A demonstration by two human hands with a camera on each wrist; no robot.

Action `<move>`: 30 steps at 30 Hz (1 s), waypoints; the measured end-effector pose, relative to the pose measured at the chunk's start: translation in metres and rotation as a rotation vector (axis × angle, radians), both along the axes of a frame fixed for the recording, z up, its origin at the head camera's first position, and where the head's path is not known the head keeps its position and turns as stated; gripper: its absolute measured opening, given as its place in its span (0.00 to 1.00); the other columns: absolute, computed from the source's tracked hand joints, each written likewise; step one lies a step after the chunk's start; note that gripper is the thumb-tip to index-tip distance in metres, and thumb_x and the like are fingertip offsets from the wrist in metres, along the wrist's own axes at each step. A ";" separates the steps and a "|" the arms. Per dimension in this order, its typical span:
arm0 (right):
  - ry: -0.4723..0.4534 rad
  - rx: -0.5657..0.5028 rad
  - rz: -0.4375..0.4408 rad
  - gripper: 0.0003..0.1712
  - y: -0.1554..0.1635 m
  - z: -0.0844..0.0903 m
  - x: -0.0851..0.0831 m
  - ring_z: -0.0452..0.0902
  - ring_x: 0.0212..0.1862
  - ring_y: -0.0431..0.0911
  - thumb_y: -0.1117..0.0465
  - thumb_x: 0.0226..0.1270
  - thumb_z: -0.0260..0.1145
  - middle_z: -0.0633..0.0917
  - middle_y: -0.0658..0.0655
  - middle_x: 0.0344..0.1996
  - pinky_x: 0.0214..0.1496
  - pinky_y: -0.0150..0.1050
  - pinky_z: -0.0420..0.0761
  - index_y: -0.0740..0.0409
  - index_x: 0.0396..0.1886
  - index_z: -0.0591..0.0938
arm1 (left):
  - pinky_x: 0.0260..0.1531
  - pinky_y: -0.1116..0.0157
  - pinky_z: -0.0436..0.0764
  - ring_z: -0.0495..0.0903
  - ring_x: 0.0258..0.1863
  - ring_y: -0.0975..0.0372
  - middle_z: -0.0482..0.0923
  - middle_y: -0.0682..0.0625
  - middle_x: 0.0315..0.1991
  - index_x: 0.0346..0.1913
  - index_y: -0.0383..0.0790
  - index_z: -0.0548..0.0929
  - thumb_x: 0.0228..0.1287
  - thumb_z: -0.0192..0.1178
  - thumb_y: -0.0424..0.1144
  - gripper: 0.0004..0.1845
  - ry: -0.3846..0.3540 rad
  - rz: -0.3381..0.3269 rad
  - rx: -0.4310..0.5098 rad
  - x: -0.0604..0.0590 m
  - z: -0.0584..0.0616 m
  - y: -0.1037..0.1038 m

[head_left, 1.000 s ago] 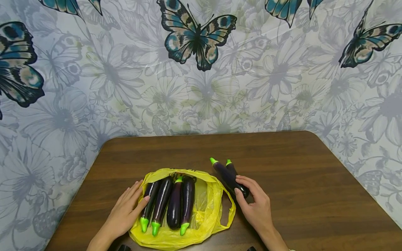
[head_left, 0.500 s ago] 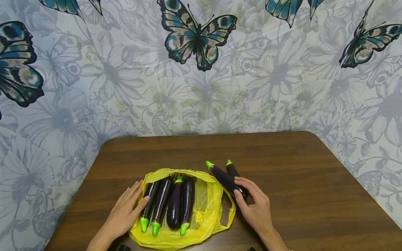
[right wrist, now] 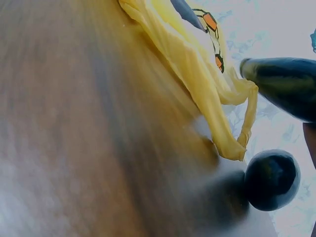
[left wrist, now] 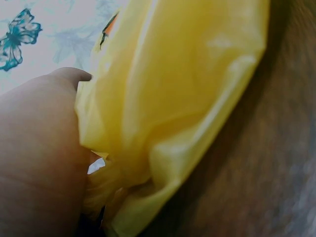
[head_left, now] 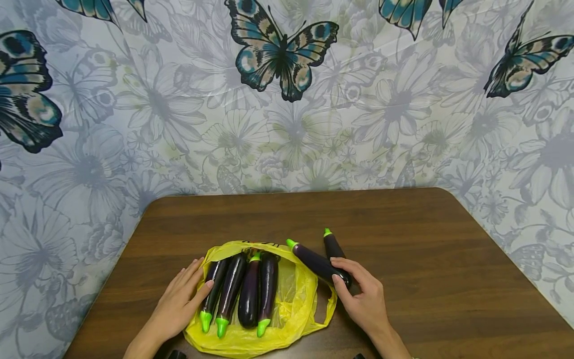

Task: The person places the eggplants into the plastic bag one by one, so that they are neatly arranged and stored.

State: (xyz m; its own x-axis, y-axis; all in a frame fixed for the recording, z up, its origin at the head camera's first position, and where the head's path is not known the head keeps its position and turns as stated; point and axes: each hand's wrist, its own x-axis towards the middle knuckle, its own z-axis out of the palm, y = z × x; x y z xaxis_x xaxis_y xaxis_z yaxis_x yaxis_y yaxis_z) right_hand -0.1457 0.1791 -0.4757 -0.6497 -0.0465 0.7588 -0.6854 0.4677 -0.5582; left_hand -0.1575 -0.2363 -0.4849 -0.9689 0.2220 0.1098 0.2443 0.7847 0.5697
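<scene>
In the head view a yellow plastic bag lies with its mouth spread, several dark purple eggplants side by side in it, green stems toward the person. My left hand holds the bag's left edge, fingers outside and thumb over the rim beside the leftmost eggplant. With thumb and fingers my right hand grips another eggplant by its blunt end; its green stem end points left over the bag's right rim. Behind it another eggplant lies on the table, partly hidden by the right hand.
The brown wooden table has a back edge close to a wall cover with butterflies and flowers. A loop handle of the bag sticks out near the right hand. Small dark objects show at the bottom edge.
The eggplant in my right hand has swung and shifted left, its stem end now over the bag's right rim, and has parted from the eggplant behind it. My left hand stays put.
</scene>
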 end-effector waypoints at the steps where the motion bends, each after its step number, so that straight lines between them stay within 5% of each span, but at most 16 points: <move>1: 0.001 -0.002 0.006 0.26 0.000 -0.001 0.000 0.86 0.54 0.40 0.79 0.53 0.74 0.89 0.56 0.51 0.51 0.23 0.84 0.58 0.52 0.87 | 0.79 0.41 0.49 0.53 0.80 0.40 0.56 0.38 0.81 0.79 0.37 0.65 0.82 0.47 0.58 0.36 0.002 -0.001 0.001 0.000 0.000 0.000; 13: 0.007 0.007 0.046 0.26 -0.001 -0.002 -0.002 0.87 0.53 0.44 0.80 0.52 0.74 0.89 0.57 0.50 0.59 0.25 0.80 0.58 0.52 0.88 | 0.77 0.38 0.49 0.51 0.81 0.40 0.55 0.38 0.81 0.80 0.37 0.62 0.82 0.46 0.59 0.37 -0.018 -0.002 0.004 -0.001 0.001 -0.001; 30: 0.015 0.032 0.027 0.27 0.000 -0.002 -0.003 0.87 0.51 0.45 0.78 0.51 0.75 0.89 0.55 0.49 0.56 0.23 0.81 0.55 0.51 0.88 | 0.75 0.35 0.52 0.51 0.80 0.40 0.55 0.38 0.81 0.80 0.38 0.62 0.81 0.48 0.58 0.36 -0.023 -0.003 0.008 0.000 0.003 -0.001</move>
